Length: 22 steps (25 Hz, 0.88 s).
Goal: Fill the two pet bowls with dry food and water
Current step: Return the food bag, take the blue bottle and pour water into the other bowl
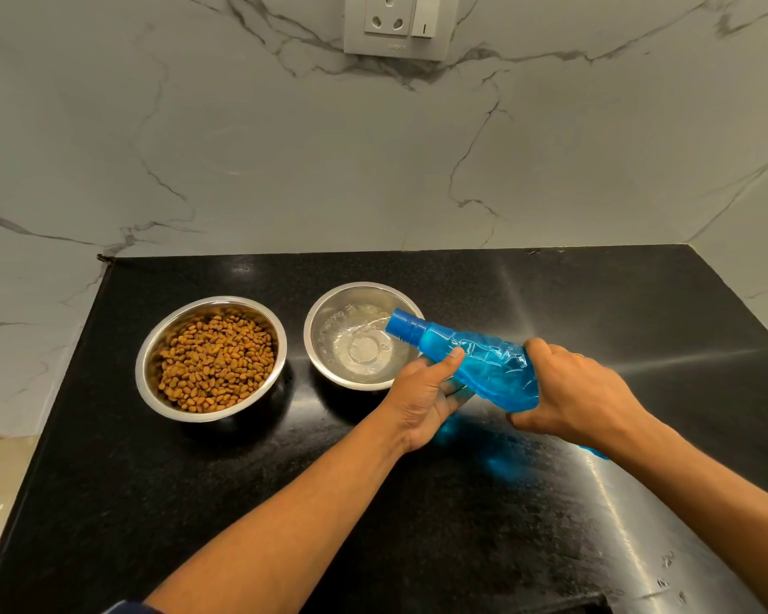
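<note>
Two round steel bowls stand on the black stone worktop (417,525): the left bowl (147,370) holds brown kibble (216,363), the right bowl (318,343) water. One translucent blue plastic bottle (484,361) tilts over the right bowl's rim, left hand (426,398) gripping its neck, right hand (577,392) gripping its base.

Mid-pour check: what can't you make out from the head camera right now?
- Blue bottle base: covered by the right hand, so the water left is unclear.
- Left hand fingers: hidden under the bottle.
- Water bowl near rim: hidden behind bottle and left hand.
- Food bowl bottom: buried under kibble.
</note>
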Available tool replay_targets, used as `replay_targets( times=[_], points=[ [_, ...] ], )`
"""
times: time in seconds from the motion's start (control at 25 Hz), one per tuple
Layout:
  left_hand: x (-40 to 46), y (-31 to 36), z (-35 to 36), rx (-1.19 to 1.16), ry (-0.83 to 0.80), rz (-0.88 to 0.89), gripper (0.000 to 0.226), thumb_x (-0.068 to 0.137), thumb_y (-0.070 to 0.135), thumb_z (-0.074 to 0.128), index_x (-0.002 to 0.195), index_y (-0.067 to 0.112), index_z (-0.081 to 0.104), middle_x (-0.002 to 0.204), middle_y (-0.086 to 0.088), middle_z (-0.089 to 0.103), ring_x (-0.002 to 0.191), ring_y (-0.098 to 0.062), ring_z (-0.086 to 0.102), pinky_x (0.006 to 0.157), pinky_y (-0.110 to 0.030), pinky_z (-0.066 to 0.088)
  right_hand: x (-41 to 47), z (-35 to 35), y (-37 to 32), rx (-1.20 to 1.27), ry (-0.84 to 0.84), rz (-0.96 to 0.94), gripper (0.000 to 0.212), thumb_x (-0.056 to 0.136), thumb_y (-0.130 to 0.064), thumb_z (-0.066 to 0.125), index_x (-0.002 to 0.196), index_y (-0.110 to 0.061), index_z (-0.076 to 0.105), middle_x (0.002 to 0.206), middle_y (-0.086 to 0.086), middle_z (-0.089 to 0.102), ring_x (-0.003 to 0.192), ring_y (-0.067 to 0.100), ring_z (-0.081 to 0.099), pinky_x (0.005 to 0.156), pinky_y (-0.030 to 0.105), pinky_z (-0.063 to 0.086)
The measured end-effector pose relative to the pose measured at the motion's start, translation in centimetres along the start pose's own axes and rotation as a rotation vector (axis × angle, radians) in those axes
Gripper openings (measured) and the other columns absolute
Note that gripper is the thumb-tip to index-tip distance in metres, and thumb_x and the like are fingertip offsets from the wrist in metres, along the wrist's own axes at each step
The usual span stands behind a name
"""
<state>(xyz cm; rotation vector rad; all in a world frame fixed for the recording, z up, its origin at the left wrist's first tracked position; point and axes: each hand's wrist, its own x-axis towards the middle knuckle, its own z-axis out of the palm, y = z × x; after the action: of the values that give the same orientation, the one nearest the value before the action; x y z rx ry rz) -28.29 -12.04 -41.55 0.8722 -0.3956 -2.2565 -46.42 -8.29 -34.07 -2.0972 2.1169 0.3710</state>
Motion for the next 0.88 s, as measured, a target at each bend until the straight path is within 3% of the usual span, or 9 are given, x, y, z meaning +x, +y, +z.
replay_targets(
  times=[0.4,0.68,0.88],
  points=[
    [0.04,-0.15,-0.26,-0.008,0.006,0.006,0.032,0.1,0.012,0.059,0.132,0.011,0.056,0.14,-0.018,0.061,0.13,-0.032,0.059,0.113,-0.047,0.045,0.0,0.17,-0.13,0.001,0.002,-0.01,0.072,0.068,-0.066,0.069,0.122,-0.027,0.044,0.113,-0.008,0.062,0.087,0.011,0.059,0.066,0.022,0.051],
    [0.06,-0.16,-0.22,-0.001,0.014,0.008,0.035,0.1,0.012,0.059,0.135,0.011,0.054,0.141,-0.018,0.06,0.13,-0.031,0.059,0.113,-0.047,0.045,0.01,0.26,-0.01,-0.004,0.006,-0.011,0.072,0.068,-0.066,0.069,0.123,-0.027,0.044,0.113,-0.008,0.062,0.085,0.01,0.057,0.064,0.02,0.045],
    [0.1,-0.1,-0.29,-0.002,0.023,0.004,0.039,0.1,0.012,0.06,0.138,0.011,0.053,0.141,-0.017,0.06,0.13,-0.031,0.059,0.114,-0.047,0.044,0.05,0.32,0.01,0.011,0.007,-0.016,0.073,0.067,-0.066,0.07,0.123,-0.026,0.044,0.113,-0.008,0.063,0.089,0.011,0.06,0.07,0.024,0.055]
  ],
)
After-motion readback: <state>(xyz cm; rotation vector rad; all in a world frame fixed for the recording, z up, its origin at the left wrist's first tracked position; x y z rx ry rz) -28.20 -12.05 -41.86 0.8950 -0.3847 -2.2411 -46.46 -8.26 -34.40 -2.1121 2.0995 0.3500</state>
